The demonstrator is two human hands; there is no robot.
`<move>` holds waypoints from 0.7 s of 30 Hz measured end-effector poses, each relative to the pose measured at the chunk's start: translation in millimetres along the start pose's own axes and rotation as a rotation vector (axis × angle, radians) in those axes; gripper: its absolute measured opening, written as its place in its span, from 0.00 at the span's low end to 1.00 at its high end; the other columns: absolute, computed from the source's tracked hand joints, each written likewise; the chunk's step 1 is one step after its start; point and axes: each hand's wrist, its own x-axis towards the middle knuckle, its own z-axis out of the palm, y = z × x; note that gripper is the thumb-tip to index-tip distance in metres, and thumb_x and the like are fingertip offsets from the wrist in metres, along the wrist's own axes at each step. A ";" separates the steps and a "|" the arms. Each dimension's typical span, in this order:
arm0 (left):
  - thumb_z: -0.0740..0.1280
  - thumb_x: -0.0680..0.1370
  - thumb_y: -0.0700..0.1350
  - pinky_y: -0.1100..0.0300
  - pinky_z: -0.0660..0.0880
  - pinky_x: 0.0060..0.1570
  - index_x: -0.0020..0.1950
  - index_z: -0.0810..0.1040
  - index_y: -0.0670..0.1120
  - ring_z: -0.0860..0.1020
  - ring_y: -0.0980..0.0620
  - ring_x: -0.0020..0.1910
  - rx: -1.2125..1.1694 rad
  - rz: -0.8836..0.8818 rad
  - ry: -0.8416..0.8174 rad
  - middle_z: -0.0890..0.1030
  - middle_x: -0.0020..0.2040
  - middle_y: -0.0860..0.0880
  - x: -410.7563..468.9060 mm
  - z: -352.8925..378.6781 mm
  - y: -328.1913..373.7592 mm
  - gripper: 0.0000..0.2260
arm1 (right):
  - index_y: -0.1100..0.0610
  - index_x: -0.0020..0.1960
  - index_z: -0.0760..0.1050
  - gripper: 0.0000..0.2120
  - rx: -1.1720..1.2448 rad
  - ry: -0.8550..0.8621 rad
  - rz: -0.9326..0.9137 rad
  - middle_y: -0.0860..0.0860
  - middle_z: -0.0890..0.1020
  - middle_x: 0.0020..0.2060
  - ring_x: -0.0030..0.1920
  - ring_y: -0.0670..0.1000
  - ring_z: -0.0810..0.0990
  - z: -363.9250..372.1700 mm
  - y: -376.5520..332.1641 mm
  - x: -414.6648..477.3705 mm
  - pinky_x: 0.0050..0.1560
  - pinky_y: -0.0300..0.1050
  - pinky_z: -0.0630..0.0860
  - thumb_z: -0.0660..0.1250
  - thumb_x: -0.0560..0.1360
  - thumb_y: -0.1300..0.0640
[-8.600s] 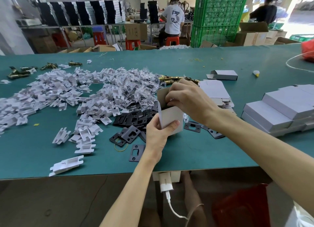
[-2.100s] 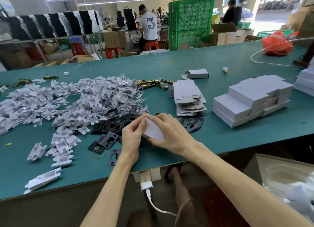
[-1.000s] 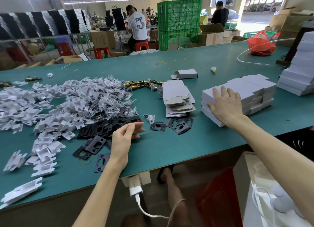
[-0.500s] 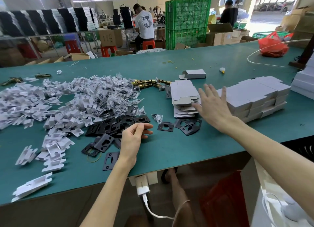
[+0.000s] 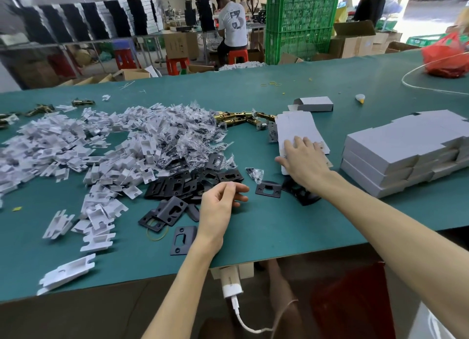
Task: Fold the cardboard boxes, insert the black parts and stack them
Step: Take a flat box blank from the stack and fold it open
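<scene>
Far left on the table: heap of white inserts. Next, black parts lying flat in a loose pile, pointing every way. Left hand just right of that pile, fingers loosely curled, gripping nothing. Further right, stack of flat blanks, long axis running away from the near edge; right hand spread flat on its near end, fingers straight. Far right, folded boxes stacked, well apart from both hands.
</scene>
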 end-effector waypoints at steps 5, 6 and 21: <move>0.60 0.87 0.41 0.65 0.78 0.44 0.50 0.85 0.43 0.84 0.56 0.42 0.012 -0.012 -0.004 0.88 0.48 0.50 -0.5 0.9 1.4 0.14 | 0.62 0.69 0.67 0.25 -0.005 -0.006 0.036 0.63 0.69 0.70 0.75 0.66 0.62 -3.7 -2.2 5.1 0.72 0.64 0.61 0.54 0.85 0.42; 0.60 0.87 0.41 0.65 0.77 0.44 0.50 0.85 0.43 0.84 0.56 0.42 0.017 -0.012 -0.006 0.88 0.48 0.50 -0.7 0.7 1.7 0.14 | 0.62 0.69 0.67 0.26 -0.012 -0.013 0.042 0.63 0.69 0.70 0.74 0.66 0.63 -4.5 -1.8 6.9 0.72 0.65 0.62 0.54 0.84 0.41; 0.61 0.86 0.41 0.64 0.76 0.43 0.47 0.85 0.43 0.83 0.55 0.41 0.045 -0.034 -0.004 0.87 0.46 0.50 -0.6 2.8 4.0 0.14 | 0.62 0.65 0.69 0.16 0.044 0.101 -0.149 0.60 0.77 0.65 0.67 0.61 0.74 -12.3 -15.8 94.6 0.71 0.57 0.64 0.63 0.82 0.54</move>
